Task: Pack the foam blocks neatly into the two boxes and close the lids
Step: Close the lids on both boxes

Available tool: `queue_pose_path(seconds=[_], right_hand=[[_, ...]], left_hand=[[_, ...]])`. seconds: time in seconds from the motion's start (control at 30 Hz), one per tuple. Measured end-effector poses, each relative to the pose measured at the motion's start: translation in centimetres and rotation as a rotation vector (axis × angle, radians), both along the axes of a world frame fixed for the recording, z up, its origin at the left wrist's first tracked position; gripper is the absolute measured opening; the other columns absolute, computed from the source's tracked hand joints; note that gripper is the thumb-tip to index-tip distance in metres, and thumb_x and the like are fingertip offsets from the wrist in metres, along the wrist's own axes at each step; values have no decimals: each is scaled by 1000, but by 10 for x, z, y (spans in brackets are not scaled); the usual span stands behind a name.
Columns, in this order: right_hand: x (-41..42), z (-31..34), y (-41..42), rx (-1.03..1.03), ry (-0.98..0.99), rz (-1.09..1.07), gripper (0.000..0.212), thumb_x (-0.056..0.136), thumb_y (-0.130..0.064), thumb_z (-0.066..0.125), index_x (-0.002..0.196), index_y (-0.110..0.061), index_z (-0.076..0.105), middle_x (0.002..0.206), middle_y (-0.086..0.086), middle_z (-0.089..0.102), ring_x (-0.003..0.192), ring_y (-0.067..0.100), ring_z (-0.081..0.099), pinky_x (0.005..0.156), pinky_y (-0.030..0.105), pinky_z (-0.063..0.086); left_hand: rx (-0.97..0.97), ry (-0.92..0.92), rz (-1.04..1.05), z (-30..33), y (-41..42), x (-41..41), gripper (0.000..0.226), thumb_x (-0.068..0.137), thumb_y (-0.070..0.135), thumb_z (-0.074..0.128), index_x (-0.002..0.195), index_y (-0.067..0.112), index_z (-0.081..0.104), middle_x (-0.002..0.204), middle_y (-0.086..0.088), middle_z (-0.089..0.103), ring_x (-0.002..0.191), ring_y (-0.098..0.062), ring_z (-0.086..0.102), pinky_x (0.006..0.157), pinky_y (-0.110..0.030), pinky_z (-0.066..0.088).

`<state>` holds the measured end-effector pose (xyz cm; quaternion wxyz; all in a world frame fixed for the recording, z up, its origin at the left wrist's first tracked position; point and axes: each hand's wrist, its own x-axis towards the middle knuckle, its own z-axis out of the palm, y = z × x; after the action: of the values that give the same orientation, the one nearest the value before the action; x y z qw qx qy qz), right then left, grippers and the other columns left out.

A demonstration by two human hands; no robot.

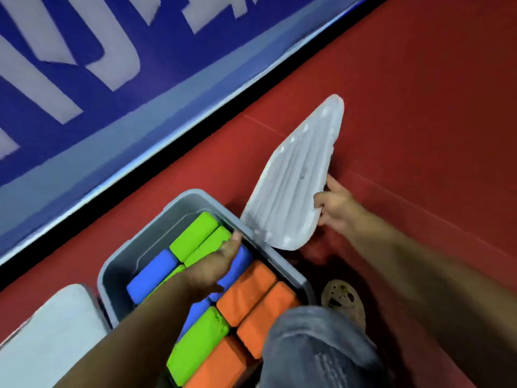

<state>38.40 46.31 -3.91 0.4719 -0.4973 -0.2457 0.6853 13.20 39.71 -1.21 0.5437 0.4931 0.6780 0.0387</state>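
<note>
An open grey box (156, 219) on the red floor is filled with foam blocks: green (193, 236), blue (151, 275) and orange (246, 289) ones lying side by side. My left hand (215, 267) rests flat on the blocks in the middle of the box, fingers spread, holding nothing. My right hand (335, 205) grips the near edge of a white ribbed lid (293, 177), which is tilted up off the floor just right of the box. A second box with its white lid shut (53, 334) sits at the lower left.
A blue banner with white lettering (84, 65) runs along the far side behind a dark gap. My knee in grey jeans (316, 348) and a worn shoe (344, 301) are at the box's near right corner. Red floor (419, 107) extends to the right.
</note>
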Motion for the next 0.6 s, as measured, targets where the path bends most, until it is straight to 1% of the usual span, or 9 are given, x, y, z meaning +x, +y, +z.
queue_pose_path(seconds=[0.07, 0.13, 0.23, 0.3, 0.37, 0.4, 0.47, 0.53, 0.6], right_hand=[[-11, 44, -11, 114, -100, 79, 78, 71, 22, 33, 124, -31, 56, 107, 1, 67, 103, 23, 63, 71, 36, 55], [-30, 78, -30, 246, -234, 178, 81, 71, 24, 34, 130, -27, 54, 117, 3, 65, 108, 19, 61, 91, 35, 51], [-65, 111, -73, 489, -568, 323, 80, 70, 21, 45, 138, -20, 48, 130, 7, 58, 107, 12, 54, 93, 14, 40], [-88, 118, -103, 747, -804, 471, 76, 66, 12, 49, 138, -14, 46, 135, 7, 52, 117, 10, 47, 94, 2, 31], [-110, 114, -131, 905, -998, 686, 83, 64, 3, 44, 140, -27, 42, 141, -6, 45, 129, 7, 38, 107, 20, 28], [-118, 110, -145, 887, -1118, 765, 87, 65, 4, 42, 141, -38, 36, 145, -16, 38, 133, 2, 30, 111, 32, 21], [-136, 100, -174, 876, -1307, 880, 94, 69, 11, 38, 139, -51, 30, 147, -27, 27, 139, -1, 15, 111, 43, 4], [-145, 84, -197, 867, -1374, 1028, 99, 69, 18, 34, 141, -50, 28, 153, -22, 19, 144, 6, 5, 112, 48, -7], [-145, 59, -210, 836, -1471, 1184, 101, 70, 22, 35, 144, -46, 24, 158, -14, 9, 146, 11, -2, 110, 53, -13]], left_hand=[[102, -178, 285, 34, -20, -25, 57, 92, 62, 30, 145, 53, 11, 157, 22, 7, 142, -25, 26, 102, -54, 37], [192, -395, 548, 67, -38, -49, 68, 81, 77, 23, 144, 53, 17, 158, 16, 11, 141, -31, 26, 96, -56, 37], [347, -677, 809, 103, -73, -83, 67, 84, 76, 23, 146, 51, 17, 158, 4, 20, 136, -36, 37, 96, -60, 39], [411, -836, 925, 112, -98, -106, 67, 84, 76, 28, 145, 50, 20, 155, 1, 27, 129, -38, 45, 96, -63, 39], [444, -973, 1013, 111, -127, -127, 67, 84, 75, 33, 143, 43, 34, 148, -1, 40, 120, -36, 53, 92, -62, 44], [454, -1018, 1049, 106, -142, -137, 66, 86, 73, 33, 140, 37, 42, 144, -3, 46, 115, -34, 57, 89, -59, 48], [467, -1088, 1106, 88, -184, -155, 66, 90, 68, 34, 138, 25, 47, 140, -8, 51, 115, -30, 58, 90, -53, 51], [430, -1074, 1182, 60, -230, -163, 64, 92, 53, 45, 144, 17, 40, 133, -10, 57, 110, -27, 63, 81, -44, 56], [310, -894, 1310, 23, -272, -157, 59, 95, 29, 52, 149, 20, 30, 129, -7, 57, 93, -25, 65, 63, -37, 56]])
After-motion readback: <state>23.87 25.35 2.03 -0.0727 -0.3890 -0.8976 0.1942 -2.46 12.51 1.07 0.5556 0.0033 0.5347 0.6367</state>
